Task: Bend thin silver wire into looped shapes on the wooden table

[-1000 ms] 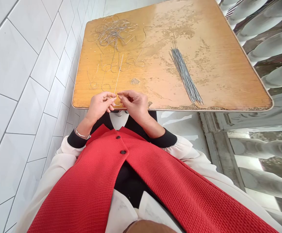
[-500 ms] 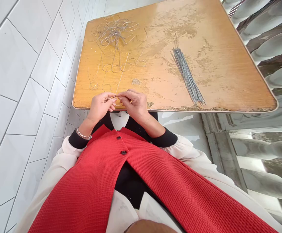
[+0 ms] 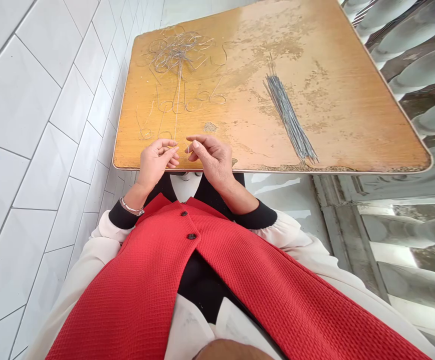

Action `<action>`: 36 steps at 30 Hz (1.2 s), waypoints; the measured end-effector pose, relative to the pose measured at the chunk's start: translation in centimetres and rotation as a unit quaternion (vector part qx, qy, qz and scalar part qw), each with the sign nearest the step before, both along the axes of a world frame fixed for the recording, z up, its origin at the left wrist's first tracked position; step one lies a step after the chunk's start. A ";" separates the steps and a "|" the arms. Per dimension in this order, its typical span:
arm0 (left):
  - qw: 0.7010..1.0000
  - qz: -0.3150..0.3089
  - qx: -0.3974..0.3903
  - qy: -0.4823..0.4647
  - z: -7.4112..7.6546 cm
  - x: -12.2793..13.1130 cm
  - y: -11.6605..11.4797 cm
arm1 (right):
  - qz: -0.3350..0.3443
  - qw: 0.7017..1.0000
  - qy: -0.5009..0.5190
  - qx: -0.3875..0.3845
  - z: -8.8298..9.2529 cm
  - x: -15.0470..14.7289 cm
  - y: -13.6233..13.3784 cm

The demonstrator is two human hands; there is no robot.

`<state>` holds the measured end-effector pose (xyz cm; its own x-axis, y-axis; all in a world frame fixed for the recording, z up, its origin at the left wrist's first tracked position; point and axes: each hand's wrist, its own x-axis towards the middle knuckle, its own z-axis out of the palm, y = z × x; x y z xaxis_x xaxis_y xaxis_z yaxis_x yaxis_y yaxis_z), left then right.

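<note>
Head view: left hand (image 3: 157,162) loosely curled, fingertips bent toward the palm, beside a thin, straight grey wire (image 3: 176,105), its lower end at those fingers; any pinch too fine to tell. Right hand (image 3: 212,160) just beside, fingers slightly spread and curved, thumb and forefinger apart, pinching nothing visible. Above, on a scuffed orange wooden tabletop (image 3: 240,100): a tangled heap of fine wire (image 3: 174,50), small looped wire pieces (image 3: 187,102), a straight bundle of grey wires (image 3: 288,117). Below, a silver bracelet (image 3: 131,208) on the left wrist and a red waffle-knit vest (image 3: 240,285).
</note>
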<state>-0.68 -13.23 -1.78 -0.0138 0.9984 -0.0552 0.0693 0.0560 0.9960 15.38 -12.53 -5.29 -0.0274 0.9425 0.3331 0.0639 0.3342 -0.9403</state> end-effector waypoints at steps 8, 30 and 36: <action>0.999 0.001 0.007 0.050 0.2 0.5 -0.4 | -0.032 0.993 -0.105 0.050 0.0 -0.1 0.0; 0.999 -0.023 -0.025 0.021 0.1 0.5 -0.4 | -0.048 0.969 -0.198 0.142 -0.7 0.0 0.8; 1.000 -0.021 -0.007 0.020 0.2 0.2 0.2 | -0.054 0.964 -0.210 0.157 -0.4 -0.2 1.3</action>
<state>-0.46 -13.02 -1.60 0.0253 0.9973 -0.0696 0.1125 0.0663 0.9914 15.16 -11.19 -5.70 -0.1286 0.8024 0.5827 0.4674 0.5673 -0.6780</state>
